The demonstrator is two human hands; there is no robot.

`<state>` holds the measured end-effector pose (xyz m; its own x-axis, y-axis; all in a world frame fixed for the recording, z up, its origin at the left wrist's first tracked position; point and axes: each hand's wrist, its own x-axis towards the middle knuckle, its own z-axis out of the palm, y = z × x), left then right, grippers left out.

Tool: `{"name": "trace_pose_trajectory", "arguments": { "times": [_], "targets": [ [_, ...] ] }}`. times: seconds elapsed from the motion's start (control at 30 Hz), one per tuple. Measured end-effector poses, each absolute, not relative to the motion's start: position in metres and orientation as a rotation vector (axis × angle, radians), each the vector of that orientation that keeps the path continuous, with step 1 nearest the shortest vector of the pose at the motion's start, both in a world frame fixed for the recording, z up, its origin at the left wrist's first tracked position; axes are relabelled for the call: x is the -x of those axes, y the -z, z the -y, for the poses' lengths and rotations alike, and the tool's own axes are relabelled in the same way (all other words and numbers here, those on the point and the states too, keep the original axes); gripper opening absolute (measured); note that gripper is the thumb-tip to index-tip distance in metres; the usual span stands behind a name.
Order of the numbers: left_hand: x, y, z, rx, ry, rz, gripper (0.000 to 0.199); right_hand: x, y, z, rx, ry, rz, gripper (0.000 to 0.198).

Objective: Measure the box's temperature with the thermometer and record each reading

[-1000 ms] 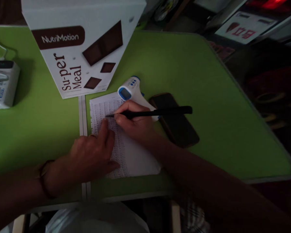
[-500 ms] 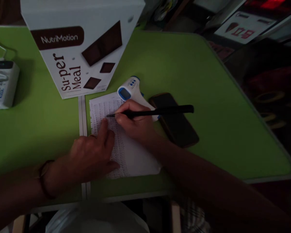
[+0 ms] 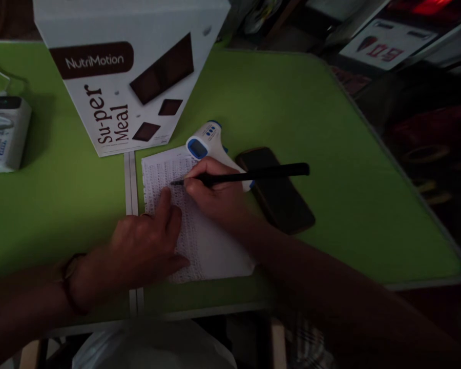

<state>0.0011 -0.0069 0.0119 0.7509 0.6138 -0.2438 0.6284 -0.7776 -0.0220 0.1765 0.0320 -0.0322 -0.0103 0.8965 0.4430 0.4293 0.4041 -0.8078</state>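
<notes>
A sheet of paper (image 3: pixel 223 251) lies on the green table, its left part filled with rows of small handwriting. My right hand (image 3: pixel 218 197) grips a black pen (image 3: pixel 261 173), whose tip is at the written rows. My left hand (image 3: pixel 148 243) rests on the paper's left side, index finger stretched out close to the pen tip and thumb apart. Just beyond my right hand is a white and blue infrared thermometer (image 3: pixel 207 143), its handle partly covered by the hand and pen. A dark smartphone (image 3: pixel 282 200) lies to the right, under the line of the pen.
A tall white box (image 3: pixel 119 31) printed "NutriMotion" stands behind the paper. At the far left sits a white block (image 3: pixel 3 138) with a cable plugged in. The green table (image 3: pixel 353 205) ends at a slanting right edge, with cluttered shelving beyond.
The pen and my right fingers have shifted very slightly to the right along the written rows. My left hand stays in place.
</notes>
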Motion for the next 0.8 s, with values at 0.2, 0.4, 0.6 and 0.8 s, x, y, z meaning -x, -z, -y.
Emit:
{"name": "trace_pose_trajectory", "arguments": {
  "times": [0.2,0.4,0.6,0.8],
  "targets": [
    [0.0,-0.011,0.0071,-2.888,0.35,-1.023,0.075,-0.1755,0.0334,-0.0326,1.219,-0.565,1.601,0.011],
    [-0.0002,-0.0117,0.007,-2.912,0.344,-1.02,0.075,-0.1754,0.0306,-0.0323,1.219,-0.585,1.619,0.012],
    [0.0018,-0.0115,0.0075,-2.91,0.333,-1.01,0.075,-0.1754,0.0311,-0.0312,1.216,-0.562,1.589,0.012],
    [-0.0006,-0.0104,0.0085,-2.932,0.319,-1.014,0.079,-0.1759,0.033,-0.0303,1.168,-0.548,1.624,0.013]
  ]
}}
